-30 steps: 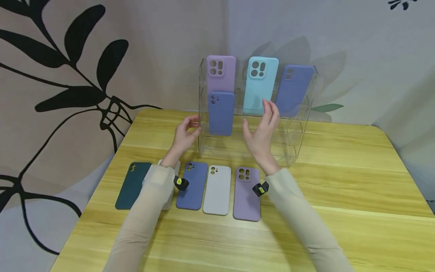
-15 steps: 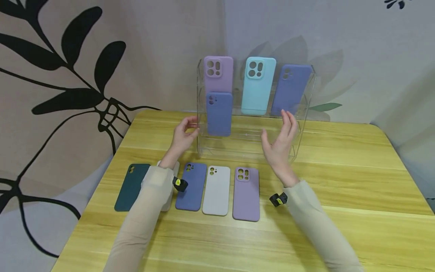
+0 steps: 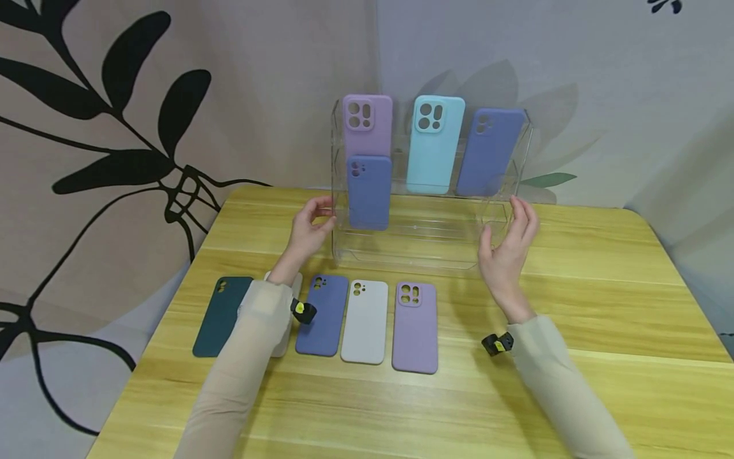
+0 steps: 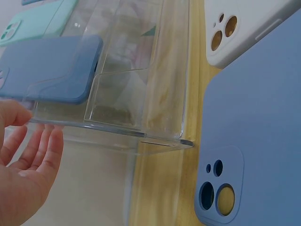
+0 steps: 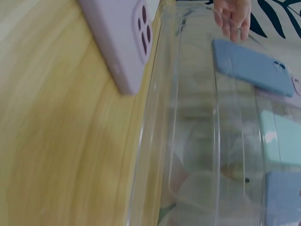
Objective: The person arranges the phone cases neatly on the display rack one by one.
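A clear acrylic display stand (image 3: 424,245) stands on the table. My left hand (image 3: 312,229) is at its left end; in the left wrist view the thumb and fairly straight fingers (image 4: 54,148) come right up to the side panel's edge. My right hand (image 3: 510,255) is at the right end, fingers extended and thumb apart, holding nothing; its own wrist view does not show it. On the upper tier lean a purple phone case (image 3: 367,134), a turquoise phone case (image 3: 434,153) and a blue phone case (image 3: 490,153). Another blue phone case (image 3: 369,194) leans on the tier below, at left.
In front of the stand lie a dark green phone case (image 3: 220,319), a light case (image 3: 282,344) partly under the left sleeve, a blue case (image 3: 327,325), a white case (image 3: 364,322) and a purple case (image 3: 415,338). Behind is a wall with painted leaves (image 3: 132,60).
My right hand has moved right, from in front of the turquoise case to the right end of the stand. The left hand stays at the left end, and the cases keep their places.
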Available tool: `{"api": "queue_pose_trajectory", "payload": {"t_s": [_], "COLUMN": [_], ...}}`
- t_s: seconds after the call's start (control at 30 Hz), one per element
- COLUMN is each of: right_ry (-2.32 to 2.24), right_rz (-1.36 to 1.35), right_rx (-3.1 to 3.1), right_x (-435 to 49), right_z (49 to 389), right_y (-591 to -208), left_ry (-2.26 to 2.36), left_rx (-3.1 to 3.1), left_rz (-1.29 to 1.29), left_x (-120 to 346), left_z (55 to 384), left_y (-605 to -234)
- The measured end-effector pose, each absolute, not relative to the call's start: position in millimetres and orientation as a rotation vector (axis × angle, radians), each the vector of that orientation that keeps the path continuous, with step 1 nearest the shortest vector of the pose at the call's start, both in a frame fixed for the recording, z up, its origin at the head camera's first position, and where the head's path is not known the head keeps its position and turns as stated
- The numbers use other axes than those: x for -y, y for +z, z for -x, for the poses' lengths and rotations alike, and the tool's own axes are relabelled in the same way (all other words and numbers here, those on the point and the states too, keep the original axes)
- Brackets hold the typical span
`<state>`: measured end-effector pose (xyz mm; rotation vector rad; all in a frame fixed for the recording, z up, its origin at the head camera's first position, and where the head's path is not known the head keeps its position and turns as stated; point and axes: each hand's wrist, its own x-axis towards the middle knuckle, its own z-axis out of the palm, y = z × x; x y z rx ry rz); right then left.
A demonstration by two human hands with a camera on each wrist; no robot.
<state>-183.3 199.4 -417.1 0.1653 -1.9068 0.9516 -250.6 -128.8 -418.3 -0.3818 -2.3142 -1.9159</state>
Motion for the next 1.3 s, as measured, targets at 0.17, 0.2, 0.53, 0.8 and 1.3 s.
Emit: {"api": "queue_pose_trajectory", "payload": {"t_s": [0.17, 0.2, 0.53, 0.8, 1.3], "right_ry": [0.937, 0.937, 1.010, 1.106, 1.184], "right_rz": [-0.136, -0.131, -0.072, -0.031, 0.034], "right_rx": [1.915, 1.919, 2.006, 2.071, 2.152], "right_x": [-212, -214, -230, -236, -244], "right_z": [182, 182, 182, 183, 196], "right_y": [-419, -419, -422, -415, -396], "left_ry": [-1.917, -1.917, -1.907, -1.924, -1.900], "left_rx": [2.320, 2.320, 2.317, 2.321, 2.324], "left_rz": [0.386, 0.390, 0.387, 0.377, 0.378], "left_x": [129, 129, 129, 129, 129], "left_z": [250, 250, 250, 250, 251], "left_y": [-418, -418, -418, -417, -418]}}
